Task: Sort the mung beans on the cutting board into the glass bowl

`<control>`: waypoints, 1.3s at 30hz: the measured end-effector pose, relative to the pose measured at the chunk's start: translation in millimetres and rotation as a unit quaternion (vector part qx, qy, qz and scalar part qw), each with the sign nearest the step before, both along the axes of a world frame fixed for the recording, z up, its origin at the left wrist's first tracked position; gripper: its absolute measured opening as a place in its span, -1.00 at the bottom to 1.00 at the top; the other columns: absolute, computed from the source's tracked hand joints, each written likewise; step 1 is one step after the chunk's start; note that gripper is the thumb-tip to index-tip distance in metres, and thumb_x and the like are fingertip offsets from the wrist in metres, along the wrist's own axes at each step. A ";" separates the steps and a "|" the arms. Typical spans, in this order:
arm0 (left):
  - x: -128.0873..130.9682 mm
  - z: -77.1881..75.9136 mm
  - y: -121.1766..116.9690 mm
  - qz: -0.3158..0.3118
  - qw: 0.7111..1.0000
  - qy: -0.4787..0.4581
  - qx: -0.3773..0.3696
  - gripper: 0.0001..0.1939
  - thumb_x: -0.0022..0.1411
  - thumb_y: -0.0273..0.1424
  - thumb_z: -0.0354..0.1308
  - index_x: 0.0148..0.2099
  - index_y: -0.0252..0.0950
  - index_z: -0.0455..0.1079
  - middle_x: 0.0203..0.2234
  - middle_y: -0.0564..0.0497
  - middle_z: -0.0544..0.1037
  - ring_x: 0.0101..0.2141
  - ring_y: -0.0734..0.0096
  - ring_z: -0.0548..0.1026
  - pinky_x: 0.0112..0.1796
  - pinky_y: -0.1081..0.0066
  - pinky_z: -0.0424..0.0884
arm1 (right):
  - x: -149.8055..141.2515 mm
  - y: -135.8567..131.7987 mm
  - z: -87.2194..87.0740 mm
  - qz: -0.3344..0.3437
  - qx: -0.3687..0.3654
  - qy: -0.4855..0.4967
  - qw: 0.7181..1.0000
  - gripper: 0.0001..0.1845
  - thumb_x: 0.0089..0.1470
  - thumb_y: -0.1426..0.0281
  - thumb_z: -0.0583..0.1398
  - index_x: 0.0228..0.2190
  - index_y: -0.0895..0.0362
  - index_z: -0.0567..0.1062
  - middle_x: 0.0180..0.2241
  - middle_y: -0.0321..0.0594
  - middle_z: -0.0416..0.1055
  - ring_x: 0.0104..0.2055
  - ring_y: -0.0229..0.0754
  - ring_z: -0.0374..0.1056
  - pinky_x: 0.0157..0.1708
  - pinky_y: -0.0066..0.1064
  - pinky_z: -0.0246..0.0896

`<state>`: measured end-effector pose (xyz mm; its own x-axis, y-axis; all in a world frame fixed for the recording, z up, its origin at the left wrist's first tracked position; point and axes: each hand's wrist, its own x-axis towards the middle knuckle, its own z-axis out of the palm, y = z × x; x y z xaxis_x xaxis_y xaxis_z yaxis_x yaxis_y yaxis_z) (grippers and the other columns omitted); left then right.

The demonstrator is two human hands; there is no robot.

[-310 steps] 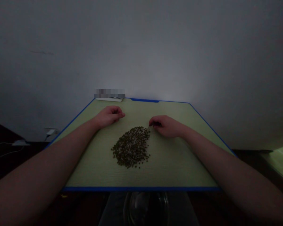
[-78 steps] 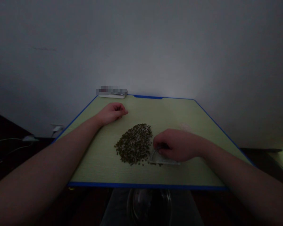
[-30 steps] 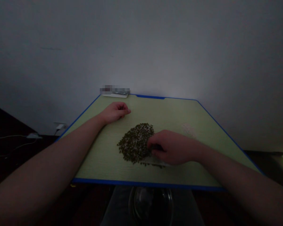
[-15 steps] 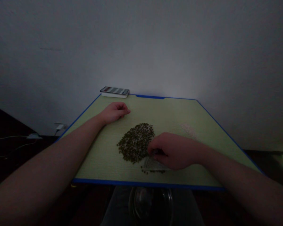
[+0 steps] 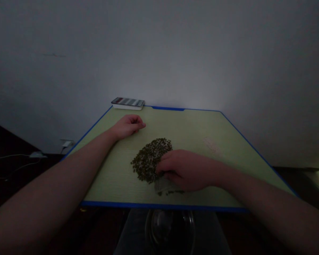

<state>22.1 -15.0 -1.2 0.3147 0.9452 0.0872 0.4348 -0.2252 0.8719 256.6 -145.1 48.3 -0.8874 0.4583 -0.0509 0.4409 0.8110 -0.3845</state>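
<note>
A pile of green mung beans (image 5: pixel 147 163) mixed with small white grains, which look like rice, lies on the pale tabletop (image 5: pixel 117 187). My right hand (image 5: pixel 182 170) is closed on a clear protractor (image 5: pixel 162 186), its flat face low over the table at the pile's right edge. The fingers hide much of the protractor. A few loose beans (image 5: pixel 171 192) lie along its near edge. My left hand (image 5: pixel 129 126) rests on the table behind the pile to the left, fingers loosely curled, with nothing seen in it.
A phone (image 5: pixel 129 101) lies on a white box at the back left corner. A faint patch of white grains (image 5: pixel 211 145) is on the right of the table. Below the front blue edge (image 5: pixel 159 205), a shiny rounded container (image 5: pixel 170 230) sits at my lap. The wall stands behind.
Earlier, my right hand was at the pile's far right edge; it has come nearer. In the last half second it moved left into the pile's edge with the protractor. My left hand stays put.
</note>
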 end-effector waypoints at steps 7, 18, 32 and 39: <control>-1.6 -1.6 1.3 -0.005 1.000 0.003 0.003 -0.74 0.00 -0.22 0.19 -0.46 -0.31 0.28 -0.75 0.17 0.28 -0.71 0.62 0.17 -0.64 0.53 0.04 | 12.1 -2.1 0.7 -0.015 0.004 -0.033 0.999 -0.81 0.01 0.51 0.10 -0.36 0.17 0.51 -0.37 -0.17 0.48 -0.31 -0.18 0.33 -0.32 -0.41 0.12; -2.2 -3.6 3.4 -0.001 1.000 0.004 0.000 -0.75 0.02 -0.23 0.19 -0.44 -0.31 0.30 -0.74 0.17 0.30 -0.71 0.63 0.16 -0.66 0.53 0.05 | 21.6 -10.9 9.3 -0.061 -0.017 -0.119 0.991 -0.88 -0.12 0.44 0.14 -0.51 0.12 0.49 -0.56 -0.27 0.43 -0.56 -0.30 0.21 -0.59 -0.48 -0.06; 0.0 1.2 -1.1 -0.001 1.000 0.013 0.004 -0.76 0.01 -0.24 0.18 -0.46 -0.32 0.29 -0.75 0.18 0.27 -0.71 0.63 0.15 -0.65 0.53 0.04 | 27.3 -1.6 7.8 -0.060 -0.060 -0.099 0.991 -0.88 -0.09 0.46 0.17 -0.44 0.14 0.51 -0.52 -0.29 0.44 -0.53 -0.31 0.23 -0.56 -0.48 -0.03; 1.1 1.6 -2.1 0.001 1.000 0.001 0.004 -0.76 0.00 -0.25 0.19 -0.47 -0.31 0.27 -0.75 0.19 0.26 -0.71 0.64 0.15 -0.65 0.53 0.04 | 8.7 -6.5 1.0 -0.060 -0.001 -0.047 0.997 -0.83 0.02 0.50 0.09 -0.36 0.16 0.49 -0.37 -0.17 0.48 -0.35 -0.20 0.33 -0.38 -0.43 0.09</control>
<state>23.2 -17.1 0.4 0.3136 0.9449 0.0934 0.4365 -0.2309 0.8696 265.3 -151.6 49.3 -0.8179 0.5600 -0.1320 0.5681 0.7499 -0.3390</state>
